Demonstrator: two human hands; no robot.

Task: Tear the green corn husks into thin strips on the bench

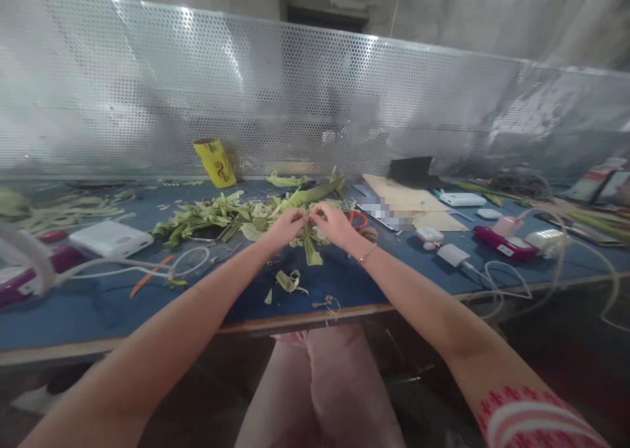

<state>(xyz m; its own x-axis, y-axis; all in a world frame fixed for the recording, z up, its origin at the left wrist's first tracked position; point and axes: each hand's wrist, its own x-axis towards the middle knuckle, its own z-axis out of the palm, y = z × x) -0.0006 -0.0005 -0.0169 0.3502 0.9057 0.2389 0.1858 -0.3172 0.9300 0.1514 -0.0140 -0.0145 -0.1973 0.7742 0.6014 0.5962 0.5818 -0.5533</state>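
Observation:
My left hand (290,222) and my right hand (331,221) meet fingertip to fingertip above the blue table, both closed in a pinch. Whatever lies between the fingers is too small to make out. Just under them hangs or lies a pale green leafy strip (313,252); I cannot tell whether it is held. Behind and to the left spreads a heap of green leafy pieces (207,215), with a longer green leaf (312,193) on top. Red-handled scissors (359,221) appear partly hidden beside my right hand. Curled scraps (289,281) lie nearer the table edge.
A yellow tube (215,162) stands against the perforated metal screen (315,100). To the left are a white box (111,239) and cables. Cardboard sheets (408,195), a white charger (453,256) and a purple power strip (506,243) lie right. The table's front edge (315,320) is close.

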